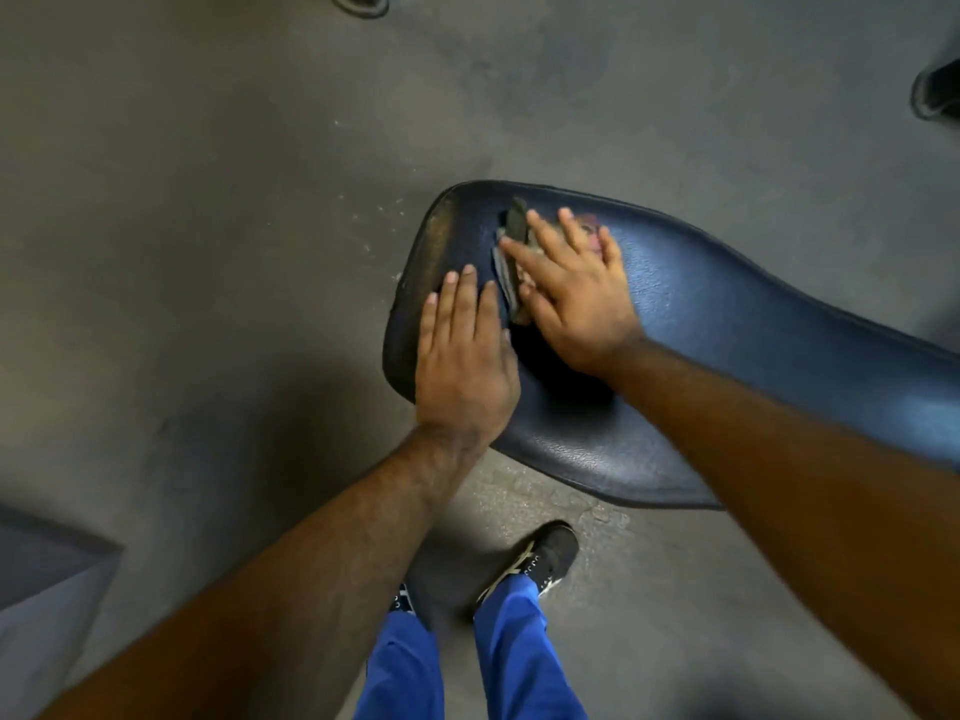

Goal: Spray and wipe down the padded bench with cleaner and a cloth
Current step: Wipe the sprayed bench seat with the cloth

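Note:
A dark blue padded bench (pixel 727 324) runs from the centre of the view out to the right edge. My right hand (pixel 576 293) lies flat, fingers spread, pressing a crumpled grey and pink cloth (pixel 511 236) onto the bench's wide left end. Most of the cloth is hidden under that hand. My left hand (pixel 462 356) rests flat on the bench's left edge, fingers together, holding nothing. No spray bottle is in view.
Grey concrete floor (pixel 208 200) surrounds the bench. My own feet in black shoes (pixel 540 558) and blue trousers stand just below the bench. A grey slab (pixel 47 579) sits at the lower left. Dark objects show at the top edge (pixel 361 0) and the upper right (pixel 937 96).

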A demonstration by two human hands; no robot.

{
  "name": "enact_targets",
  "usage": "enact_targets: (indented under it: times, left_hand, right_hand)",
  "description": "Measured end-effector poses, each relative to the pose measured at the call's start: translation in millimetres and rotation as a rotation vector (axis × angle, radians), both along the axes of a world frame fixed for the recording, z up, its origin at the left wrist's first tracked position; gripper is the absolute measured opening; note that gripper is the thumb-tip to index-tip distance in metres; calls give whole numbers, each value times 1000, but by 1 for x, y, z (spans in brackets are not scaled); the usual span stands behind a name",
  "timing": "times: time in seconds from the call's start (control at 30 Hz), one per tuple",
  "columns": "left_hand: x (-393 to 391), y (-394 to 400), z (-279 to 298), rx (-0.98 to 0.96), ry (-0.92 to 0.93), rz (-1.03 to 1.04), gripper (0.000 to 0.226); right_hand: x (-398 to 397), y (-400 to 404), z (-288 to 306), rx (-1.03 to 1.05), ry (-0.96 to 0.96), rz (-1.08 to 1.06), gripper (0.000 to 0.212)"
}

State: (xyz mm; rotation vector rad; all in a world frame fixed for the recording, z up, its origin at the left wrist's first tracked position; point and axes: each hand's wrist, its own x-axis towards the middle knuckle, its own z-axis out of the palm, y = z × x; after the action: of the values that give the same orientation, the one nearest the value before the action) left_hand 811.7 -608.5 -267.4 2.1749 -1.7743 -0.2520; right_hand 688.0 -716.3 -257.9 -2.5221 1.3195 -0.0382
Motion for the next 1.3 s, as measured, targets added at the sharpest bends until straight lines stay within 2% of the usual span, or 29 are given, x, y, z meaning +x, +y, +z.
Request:
enact_targets:
  times: [0.03,0.07,0.13,0.17,0.2,0.3,0.33,0.37,0.43,0.47,0.53,0.6,0.63,0.73,0.77,0.83,0.9,0.93,0.97,1.03,1.07,1.1,1.17,1.2,1.23,1.27,1.3]
  left_hand:
    - [-3,-1,-2,19,-38,10,56]
    - [-5,-2,-3,35,-69,16,58]
    - [-5,-2,-4,55,-115,21,63]
    - [-5,-2,-3,61,-125,16,64]
    - [-6,-2,-2,65,-131,12,64]
    - [-6,-2,0,79,-147,9,64]
    - [-5,-2,0,87,-151,14,65]
    - [-6,-3,0,93,-156,15,65]
    - [-7,-3,0,107,-168,17,65]
    - [-7,-3,-1,107,-172,20,65]
    - [-7,-3,-2,99,-176,22,64]
    - [-7,-3,-1,98,-180,24,64]
    - [-7,-2,-1,99,-178,23,64]
    - [-8,-3,-1,86,-184,23,63]
    - [-8,-3,-1,83,-185,22,63]
    - [-8,-2,0,74,-186,20,62]
    - [-9,-2,0,82,-191,11,62]
    - [-9,-2,0,89,-191,10,62]
    - [-10,-1,0,90,-195,9,61]
    - [-13,-3,2,89,-215,-17,59]
    - [-15,-3,4,86,-215,-42,57]
    - [-18,-2,6,79,-208,-64,54]
    - [-25,0,9,73,-183,-108,52]
    - [-30,3,12,73,-164,-133,51]
    - [-34,6,14,73,-141,-158,50]
    - [-38,9,15,68,-117,-176,50]
    - [-42,11,15,61,-93,-184,50]
  right_hand:
    - [-18,-12,0,-1,-9,74,54]
    - [-31,-24,0,-7,4,6,54]
    - [-29,-30,-4,-2,43,-366,56]
    - [-19,-22,-6,-5,51,-469,57]
    - [-8,-10,-3,-10,51,-418,58]
    - [-29,0,-3,-12,20,51,56]
    - [-43,-15,-1,-36,18,63,56]
    - [-51,-30,-2,-31,27,-73,56]
    - [-46,-41,-6,29,35,-507,58]
    - [-37,-33,-7,32,35,-582,59]
    - [-27,-3,-4,-27,7,-333,58]
    - [-53,4,-5,-34,-13,-50,56]
    - [-68,-7,-4,-41,-2,-54,56]
    - [-72,-22,-4,40,46,-610,61]
    - [-63,-9,-2,44,51,-660,63]
    - [-53,34,2,-4,42,-339,62]
    - [-81,55,-1,-4,19,1,58]
    - [-95,49,-2,-24,24,14,57]
    - [-103,40,-5,-37,39,-135,57]
    - [-93,39,-6,-2,54,-611,60]
    - [-79,54,-3,18,54,-689,62]
    - [-66,78,-1,9,49,-582,61]
    - [-67,128,3,12,28,-141,57]
    - [-86,136,5,28,44,-8,56]
    - [-104,132,5,16,48,6,55]
    - [-118,120,3,-2,61,-106,55]
    - [-126,106,0,1,65,-332,56]
